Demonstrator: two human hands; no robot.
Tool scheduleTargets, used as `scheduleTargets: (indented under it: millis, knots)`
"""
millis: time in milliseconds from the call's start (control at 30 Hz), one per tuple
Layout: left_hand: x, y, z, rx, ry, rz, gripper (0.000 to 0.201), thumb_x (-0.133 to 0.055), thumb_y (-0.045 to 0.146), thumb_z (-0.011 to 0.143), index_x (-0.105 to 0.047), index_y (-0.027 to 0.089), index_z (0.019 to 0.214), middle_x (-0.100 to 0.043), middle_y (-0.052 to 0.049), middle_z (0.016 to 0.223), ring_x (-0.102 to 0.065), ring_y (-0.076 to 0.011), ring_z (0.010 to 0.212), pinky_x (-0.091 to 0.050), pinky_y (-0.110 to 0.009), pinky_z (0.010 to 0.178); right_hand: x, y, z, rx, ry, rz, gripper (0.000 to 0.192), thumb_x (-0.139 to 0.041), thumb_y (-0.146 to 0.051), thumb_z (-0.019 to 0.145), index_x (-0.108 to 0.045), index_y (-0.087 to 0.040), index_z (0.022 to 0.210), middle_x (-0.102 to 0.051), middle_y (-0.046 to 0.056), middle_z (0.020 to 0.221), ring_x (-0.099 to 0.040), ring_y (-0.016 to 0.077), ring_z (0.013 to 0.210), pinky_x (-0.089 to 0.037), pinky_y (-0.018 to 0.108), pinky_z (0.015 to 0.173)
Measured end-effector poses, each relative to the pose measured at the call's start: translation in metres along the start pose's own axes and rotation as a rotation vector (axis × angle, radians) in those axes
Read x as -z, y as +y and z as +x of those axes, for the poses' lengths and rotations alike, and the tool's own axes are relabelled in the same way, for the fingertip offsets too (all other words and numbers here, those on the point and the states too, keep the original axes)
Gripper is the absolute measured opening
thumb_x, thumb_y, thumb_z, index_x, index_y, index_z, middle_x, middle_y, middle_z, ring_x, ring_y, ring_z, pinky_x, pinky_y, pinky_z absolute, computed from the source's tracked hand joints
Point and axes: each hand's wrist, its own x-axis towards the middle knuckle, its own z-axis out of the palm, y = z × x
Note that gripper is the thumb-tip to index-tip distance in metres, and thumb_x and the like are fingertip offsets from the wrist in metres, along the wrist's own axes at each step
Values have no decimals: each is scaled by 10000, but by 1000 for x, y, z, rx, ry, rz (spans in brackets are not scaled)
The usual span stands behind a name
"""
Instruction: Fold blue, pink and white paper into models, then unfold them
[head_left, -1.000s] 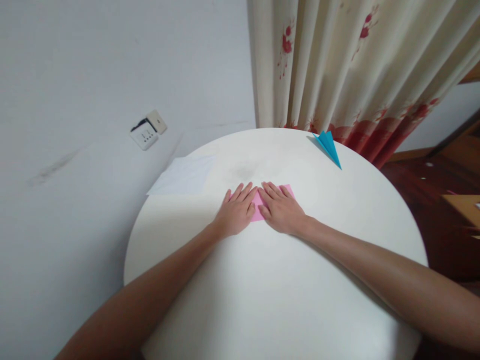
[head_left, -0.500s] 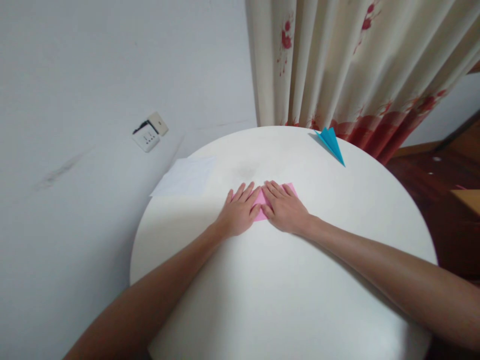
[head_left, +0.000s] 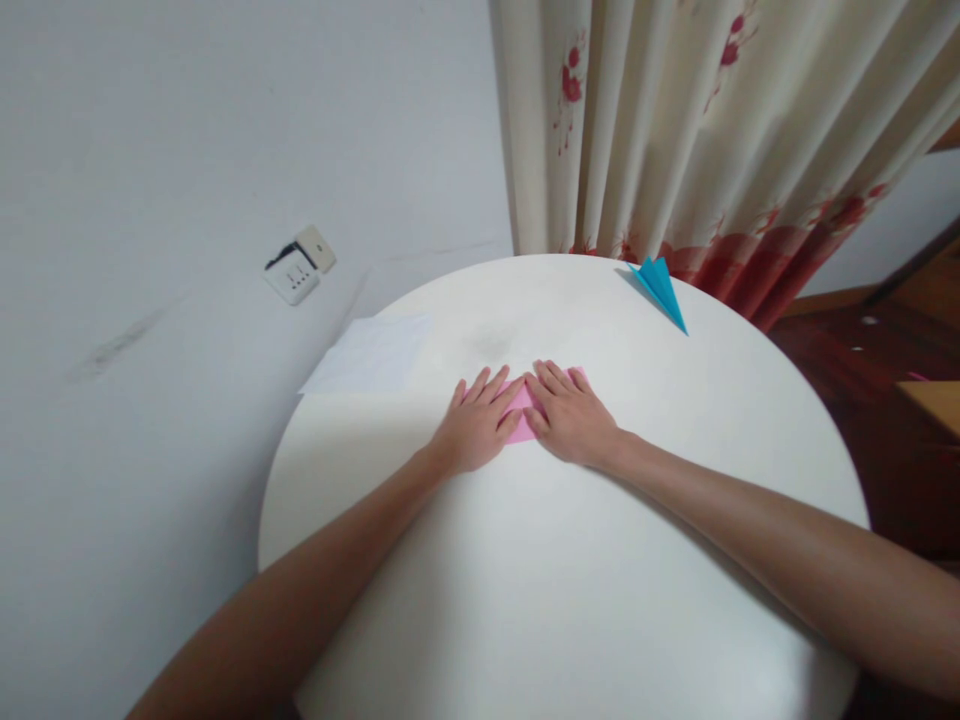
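A sheet of pink paper (head_left: pixel 519 428) lies on the white round table (head_left: pixel 480 580), mostly covered by my two hands. My left hand (head_left: pixel 478 425) rests flat on its left part, fingers spread and pointing away from me. On the right part lies my right hand (head_left: pixel 568 412), palm down with the fingers stretched out. The two thumbs and index fingers nearly meet over the middle, and pink shows between them. How the paper is folded underneath is hidden.
A folded blue paper plane (head_left: pixel 660 292) lies near the table's far right edge. White paper sheets (head_left: pixel 369 352) lie at the left edge. Beyond are a wall with a socket (head_left: pixel 292 275) and a patterned curtain (head_left: pixel 645 120).
My right hand's fingers have shifted very slightly on the pink paper. Both hands otherwise stay flat in place; the view has moved a little.
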Motion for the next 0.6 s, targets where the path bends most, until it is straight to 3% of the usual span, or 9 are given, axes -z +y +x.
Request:
scheduleTargets:
  millis: [333,600]
  knots:
    - [0,2,0,8,1,1,578,-271,447,1017,-260,236,1555,-188,-31,1649,-149,-296,1522,-182,-601,1197,-1,2,-1,105,-22,34,660,-217,-456,1021,-294,-50,1536,-270,162,1608,-201,265,1510,-139,500,1224]
    - [0,1,0,15,-2,0,582,-266,456,1017,-255,239,1557,-177,-23,1650,-137,-302,1523,-173,-607,1197,-2,2,0,93,-28,44,680,-215,-480,1022,-288,-42,1537,-266,154,1611,-217,276,1504,-155,504,1222]
